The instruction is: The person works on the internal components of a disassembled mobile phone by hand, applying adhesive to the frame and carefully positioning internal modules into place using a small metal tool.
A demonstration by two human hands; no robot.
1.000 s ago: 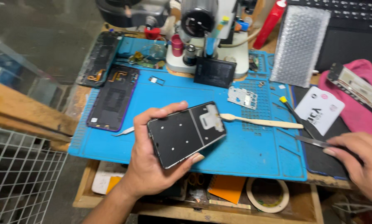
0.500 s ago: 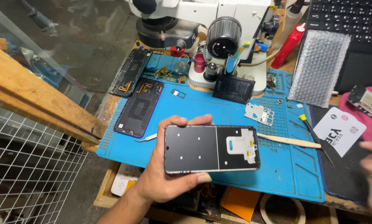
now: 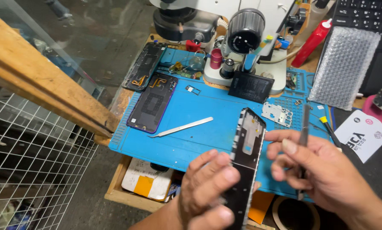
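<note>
The left hand (image 3: 208, 187) grips a thin, light, probably fragile phone frame (image 3: 247, 162) edge-on by its rims above the blue mat (image 3: 191, 140), while the right hand (image 3: 323, 174) pinches metal tweezers (image 3: 304, 127).

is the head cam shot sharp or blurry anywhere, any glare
Head view: the blue silicone work mat and slim metal tweezers are sharp and evenly lit; the left hand and right hand, close to the lens, look slightly soft, as does the black phone frame between them; the clear bubble-wrap pouch shows mild sheen, no harsh glare.
</note>
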